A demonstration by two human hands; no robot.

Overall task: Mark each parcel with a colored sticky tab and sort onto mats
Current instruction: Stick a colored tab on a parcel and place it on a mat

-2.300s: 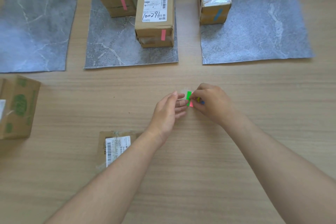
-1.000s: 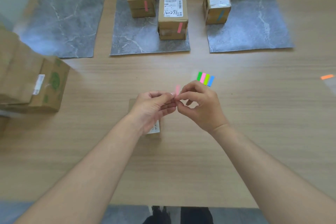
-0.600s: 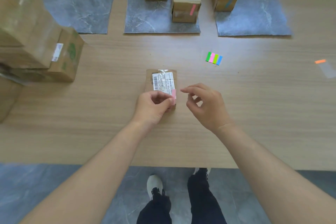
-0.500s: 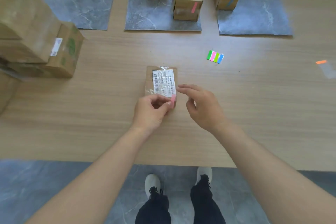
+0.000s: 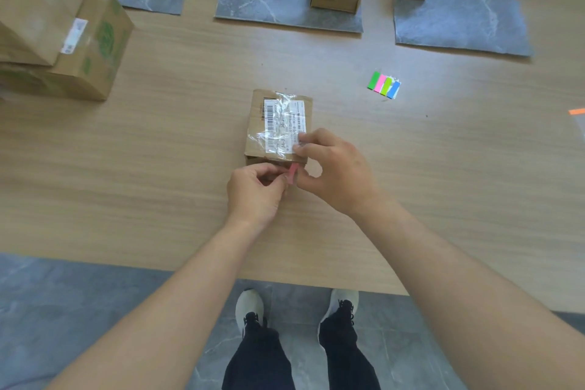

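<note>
Parcel (image 5: 274, 123) gripped at near edge by right hand (image 5: 336, 175); left hand (image 5: 254, 194) pinches pink tab (image 5: 292, 173).

A broad tabletop (image 5: 158, 168) of pale, oak-coloured wood grain fills most of the view, its grain running from left to right. Its near edge cuts straight across low down, slanting a little lower toward the right. Below that near edge lies a floor (image 5: 79, 310) of grey, marbled stone-look tiles with thin joints between them, and the light is soft and even, leaving only faint, blurred shadows on the tabletop.
</note>
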